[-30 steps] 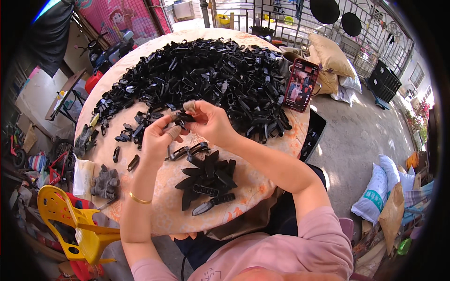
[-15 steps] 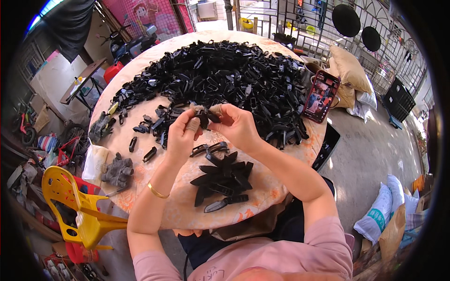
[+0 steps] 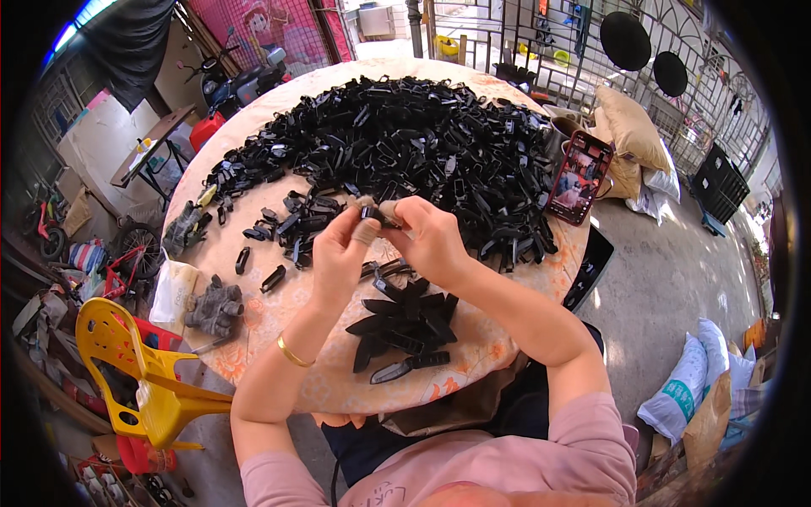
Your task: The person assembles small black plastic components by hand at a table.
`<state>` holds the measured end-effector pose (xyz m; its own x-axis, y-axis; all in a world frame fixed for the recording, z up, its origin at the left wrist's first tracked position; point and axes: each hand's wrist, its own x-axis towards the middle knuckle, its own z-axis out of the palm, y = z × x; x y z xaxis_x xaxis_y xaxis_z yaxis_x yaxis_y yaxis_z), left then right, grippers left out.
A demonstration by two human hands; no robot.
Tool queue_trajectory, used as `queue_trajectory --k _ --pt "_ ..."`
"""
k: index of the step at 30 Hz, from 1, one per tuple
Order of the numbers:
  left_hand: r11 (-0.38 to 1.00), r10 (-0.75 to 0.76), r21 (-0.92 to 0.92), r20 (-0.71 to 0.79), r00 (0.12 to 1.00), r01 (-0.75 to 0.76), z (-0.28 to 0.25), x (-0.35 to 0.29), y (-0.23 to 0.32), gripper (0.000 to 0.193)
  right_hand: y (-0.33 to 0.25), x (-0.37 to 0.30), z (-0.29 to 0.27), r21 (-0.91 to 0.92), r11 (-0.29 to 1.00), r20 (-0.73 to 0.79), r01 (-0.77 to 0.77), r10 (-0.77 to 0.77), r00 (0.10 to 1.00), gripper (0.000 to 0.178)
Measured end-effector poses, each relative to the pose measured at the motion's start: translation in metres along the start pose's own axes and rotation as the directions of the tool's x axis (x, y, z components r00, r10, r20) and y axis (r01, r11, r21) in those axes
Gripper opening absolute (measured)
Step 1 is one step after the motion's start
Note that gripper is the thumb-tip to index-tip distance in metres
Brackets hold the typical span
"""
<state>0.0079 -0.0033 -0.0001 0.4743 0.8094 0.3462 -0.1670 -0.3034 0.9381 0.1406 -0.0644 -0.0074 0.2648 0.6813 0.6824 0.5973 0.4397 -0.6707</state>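
Note:
My left hand (image 3: 340, 253) and my right hand (image 3: 432, 243) meet over the middle of the table, both closed on a small black plastic piece (image 3: 370, 213). Beige coverings wrap several fingertips. Fingers hide most of the piece, so its exact shape cannot be made out. Just beyond spreads a big heap of black plastic parts (image 3: 405, 135), many of them frame-like. Closer to me, below my right hand, lies a smaller cluster of black pointed pieces (image 3: 410, 325). One elongated piece with a grey, blade-like end (image 3: 410, 367) rests at its near side.
The round table (image 3: 317, 384) has a patterned cloth. On its left lie dark grey gloves (image 3: 214, 308) and a white packet (image 3: 176, 291). A phone (image 3: 580, 179) stands upright at the right edge. A yellow chair (image 3: 152, 393) stands left; sacks (image 3: 676, 389) sit on the right floor.
My left hand has shifted slightly right and nearer my right hand. The black piece between the fingers has turned and is more covered. The heaps look the same.

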Motion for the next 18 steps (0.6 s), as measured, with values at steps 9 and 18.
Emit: queue_trajectory --k 9,18 --pt "0.906 -0.145 -0.367 0.196 0.97 0.209 -0.02 0.009 0.002 0.02 0.005 0.005 -0.004 0.103 0.966 0.279 -0.239 0.202 0.939 0.033" --pt "0.982 -0.065 -0.152 0.286 0.956 0.112 -0.022 0.002 0.026 0.022 0.004 0.01 -0.019 0.024 0.999 0.489 -0.042 0.025 0.872 0.027"
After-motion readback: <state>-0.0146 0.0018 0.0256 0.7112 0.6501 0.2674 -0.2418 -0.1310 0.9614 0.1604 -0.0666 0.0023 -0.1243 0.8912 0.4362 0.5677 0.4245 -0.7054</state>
